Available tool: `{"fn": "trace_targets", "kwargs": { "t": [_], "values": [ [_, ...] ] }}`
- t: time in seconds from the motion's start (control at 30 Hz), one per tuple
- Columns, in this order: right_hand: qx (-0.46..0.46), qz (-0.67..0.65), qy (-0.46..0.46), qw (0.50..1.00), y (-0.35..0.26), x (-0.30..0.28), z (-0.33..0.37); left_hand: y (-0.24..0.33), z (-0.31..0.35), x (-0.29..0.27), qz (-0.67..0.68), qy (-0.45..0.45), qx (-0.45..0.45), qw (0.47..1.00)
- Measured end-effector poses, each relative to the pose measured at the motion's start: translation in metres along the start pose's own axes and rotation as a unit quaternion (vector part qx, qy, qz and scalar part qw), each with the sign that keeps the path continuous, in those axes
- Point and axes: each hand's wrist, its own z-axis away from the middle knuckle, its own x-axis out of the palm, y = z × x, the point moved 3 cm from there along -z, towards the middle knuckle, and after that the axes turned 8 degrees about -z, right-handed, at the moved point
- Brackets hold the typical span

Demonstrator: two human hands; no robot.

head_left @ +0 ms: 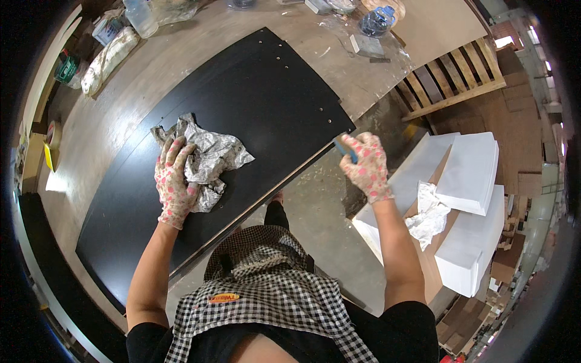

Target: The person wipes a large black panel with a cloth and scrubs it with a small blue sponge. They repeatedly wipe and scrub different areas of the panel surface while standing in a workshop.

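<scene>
A large black panel (254,97) with a curved far side and small holes near its right end lies flat on the work table. My left hand (174,181), in a pink-spotted work glove, rests on the panel with its fingers stretched over the edge of a crumpled grey-stained cloth (212,154). At the panel's near right corner, my right hand (368,166), gloved the same way, is closed round a small blue block (346,148). Part of that block is hidden by the fingers, and its exact kind cannot be made out.
White stacked panels (469,169) stand at the right, with a crumpled white cloth (428,215) beside them. Behind them is a slatted wooden pallet (451,78). Along the table's far side are a blue-capped container (376,23), a grey block (366,45) and plastic bags; a tape roll (53,134) is at left.
</scene>
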Motion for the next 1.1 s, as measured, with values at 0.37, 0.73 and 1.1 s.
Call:
{"fn": "trace_targets", "kwargs": {
  "t": [0.37, 0.73, 1.1],
  "values": [
    [-0.106, -0.186, -0.029, 0.976, -0.083, 0.025, 0.035, 0.004, -0.004, -0.002, -0.017, -0.019, -0.018, 1.0],
    [0.038, -0.257, 0.017, 0.966, -0.136, 0.072, 0.074, -0.037, 0.034, -0.032, -0.062, 0.062, -0.059, 0.994],
    [-0.034, -0.108, 0.121, 0.986, -0.137, 0.056, 0.049, -0.276, 0.28, -0.149, -0.198, 0.103, -0.392, 0.893]
  ]
}}
